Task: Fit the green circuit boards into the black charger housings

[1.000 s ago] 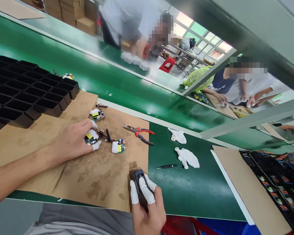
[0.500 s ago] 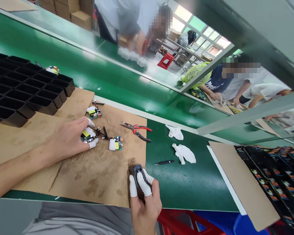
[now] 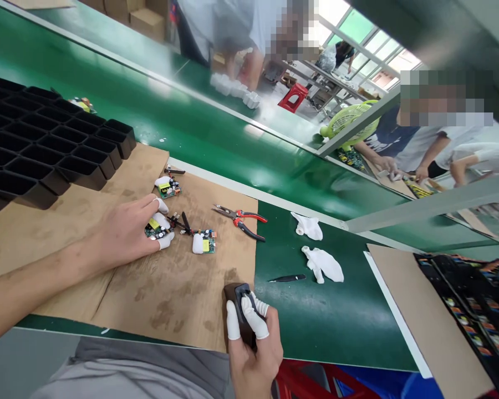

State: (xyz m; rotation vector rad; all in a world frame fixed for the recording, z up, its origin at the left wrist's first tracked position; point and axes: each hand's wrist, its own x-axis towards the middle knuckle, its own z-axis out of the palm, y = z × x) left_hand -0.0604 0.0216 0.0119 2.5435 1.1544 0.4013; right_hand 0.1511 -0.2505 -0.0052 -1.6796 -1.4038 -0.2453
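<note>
My left hand (image 3: 125,233), with white finger cots, rests on the brown cardboard sheet (image 3: 166,299) and grips a small green circuit board (image 3: 154,228). A second board with a white block (image 3: 203,244) lies just to its right, a third board (image 3: 167,187) just beyond. Between them lie short black parts (image 3: 183,221). My right hand (image 3: 251,349), also in finger cots, holds a dark brown device (image 3: 239,310) upright at the cardboard's near right corner.
Red-handled pliers (image 3: 243,215), black tweezers (image 3: 286,278) and two white gloves (image 3: 322,265) lie on the green bench. Black compartment trays (image 3: 45,149) stand at far left; trays of boards (image 3: 474,310) at right. Other people work across the green conveyor (image 3: 191,127).
The view has shifted slightly. Both hands hold their objects in about the same places as before.
</note>
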